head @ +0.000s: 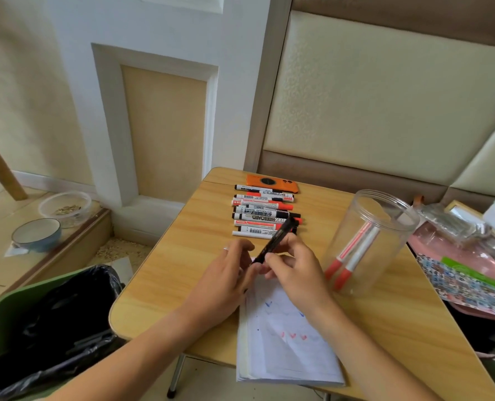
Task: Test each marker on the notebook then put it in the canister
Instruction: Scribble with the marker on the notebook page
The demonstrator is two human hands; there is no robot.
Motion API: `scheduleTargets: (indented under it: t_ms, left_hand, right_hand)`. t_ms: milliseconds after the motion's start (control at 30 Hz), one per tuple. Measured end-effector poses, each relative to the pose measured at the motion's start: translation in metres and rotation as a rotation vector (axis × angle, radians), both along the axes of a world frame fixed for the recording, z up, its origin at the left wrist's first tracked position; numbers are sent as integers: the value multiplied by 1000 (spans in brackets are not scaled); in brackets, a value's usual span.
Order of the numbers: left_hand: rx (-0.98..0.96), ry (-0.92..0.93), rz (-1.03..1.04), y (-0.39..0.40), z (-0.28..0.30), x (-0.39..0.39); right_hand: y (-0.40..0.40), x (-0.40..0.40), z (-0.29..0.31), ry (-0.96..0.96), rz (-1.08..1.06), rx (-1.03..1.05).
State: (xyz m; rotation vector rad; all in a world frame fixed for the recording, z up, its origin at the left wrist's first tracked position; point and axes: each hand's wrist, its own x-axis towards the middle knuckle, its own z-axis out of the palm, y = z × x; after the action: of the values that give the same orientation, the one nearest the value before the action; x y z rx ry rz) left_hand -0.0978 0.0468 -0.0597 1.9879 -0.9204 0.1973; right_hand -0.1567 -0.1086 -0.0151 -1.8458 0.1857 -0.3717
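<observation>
I hold a black marker (275,240) in both hands over the far edge of the notebook (286,342). My right hand (294,264) pinches its barrel between curled fingers (272,257); my left hand (229,273) curls at its near end, though I cannot tell whether those fingers grip it. The marker slants up to the far right. The row of markers (265,212) lies beyond on the counter (182,256). To the right stands the clear canister (373,241), holding two red-capped markers (349,260).
</observation>
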Motion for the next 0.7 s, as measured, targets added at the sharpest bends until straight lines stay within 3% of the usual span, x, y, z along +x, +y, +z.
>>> scheduleTargets:
  t_ms: [100,167,300,533,600,700]
  left_hand:
    - [46,-55,-2,0,-4,5]
    - [63,-52,-14,-1,-6,7]
    - [58,-42,-20,-1,-5,5]
    - [50,-18,-14,0,-5,5]
    - [65,-30,-15,0,-6,5]
    - [45,-50,-34,0,-4,5]
  right_hand:
    - [-1,-4,-1,12,-18,115]
    - [-4,-6,-4,-11,-67,68]
    - [-12,-10,-8,-167,-219,-462]
    - [-10,-14,-17,-288,-422,-1036]
    - [-14,-14,-11,-353,-396,-1167]
    - [-19,-10,-14,-427,-167,-1358]
